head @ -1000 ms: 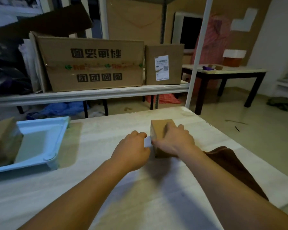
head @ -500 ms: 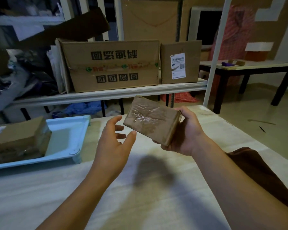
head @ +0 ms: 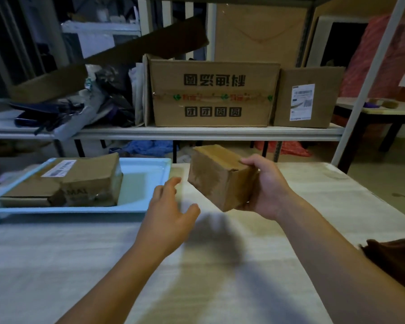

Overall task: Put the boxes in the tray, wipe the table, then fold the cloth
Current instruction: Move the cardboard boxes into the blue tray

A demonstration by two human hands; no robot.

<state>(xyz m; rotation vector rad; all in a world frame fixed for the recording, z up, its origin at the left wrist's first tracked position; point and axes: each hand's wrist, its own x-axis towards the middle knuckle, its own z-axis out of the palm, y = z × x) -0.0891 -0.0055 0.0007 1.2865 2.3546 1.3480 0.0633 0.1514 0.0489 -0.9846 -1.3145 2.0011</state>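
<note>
My right hand (head: 265, 187) grips a small brown cardboard box (head: 216, 176) in the air above the pale wooden table (head: 220, 277), tilted, just right of the tray. My left hand (head: 171, 213) hovers open below and left of that box, fingers spread, not touching it. A light blue tray (head: 143, 181) lies on the table at the left, and a larger taped box with a white label (head: 80, 181) lies inside it. A dark brown cloth (head: 393, 260) lies bunched at the table's right edge, partly behind my right forearm.
Behind the table runs a white shelf (head: 197, 133) with a big printed carton (head: 212, 94), a smaller labelled carton (head: 308, 98) and loose bags. A white post (head: 369, 73) rises at the table's far right corner. A black-legged side table (head: 388, 113) stands beyond.
My right hand lifted the small box off the table and carried it left toward the tray. My left hand opened and stayed under it. The view swung left, bringing the tray closer.
</note>
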